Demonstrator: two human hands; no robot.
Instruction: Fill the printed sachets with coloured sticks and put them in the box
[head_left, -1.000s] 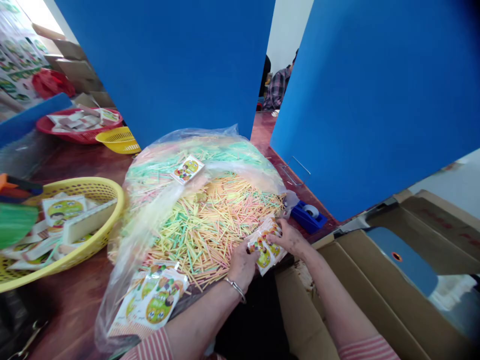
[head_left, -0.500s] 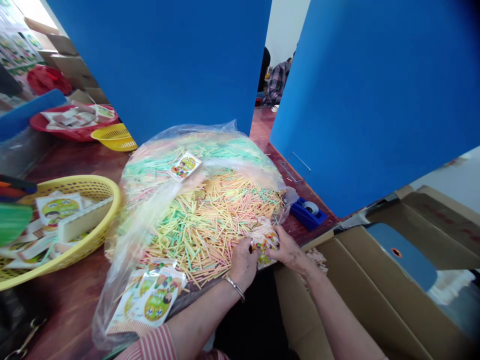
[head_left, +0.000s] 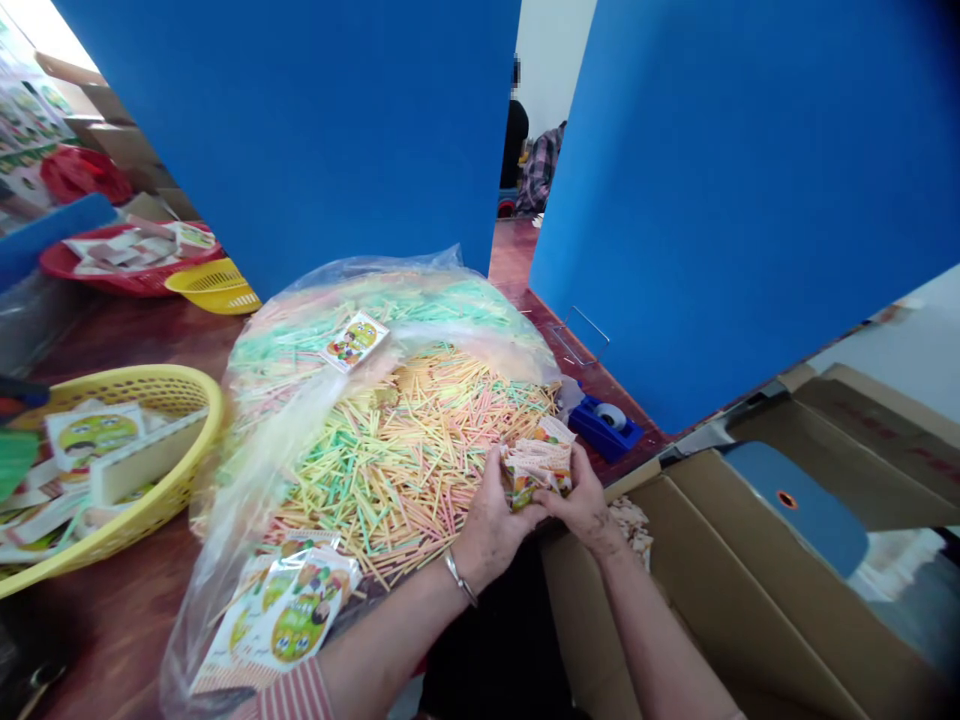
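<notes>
Both hands are closed around a bundle of small printed packets (head_left: 538, 462) at the front right edge of the stick pile. My left hand (head_left: 491, 525) grips its left side, and my right hand (head_left: 583, 500) its right side, thumbs meeting in front. Beside them spreads a large heap of thin pastel sticks (head_left: 405, 440) in an opened clear plastic bag (head_left: 262, 480). One printed packet (head_left: 355, 341) lies on top of the bag. Several larger printed packets (head_left: 289, 610) rest at the bag's front left corner. What is inside the held packets is hidden.
A yellow basket (head_left: 214, 400) with packets stands left; behind it are a red basket (head_left: 60, 262) and a yellow scoop-like basket (head_left: 214, 290). A blue tape dispenser (head_left: 606, 428) sits right. An open cardboard box (head_left: 720, 560) is below right, and blue panels (head_left: 322, 130) rise behind.
My hands have turned the bundle so the packets' edges show more, and the left fingers have shifted round its side. The view has swung slightly right.
</notes>
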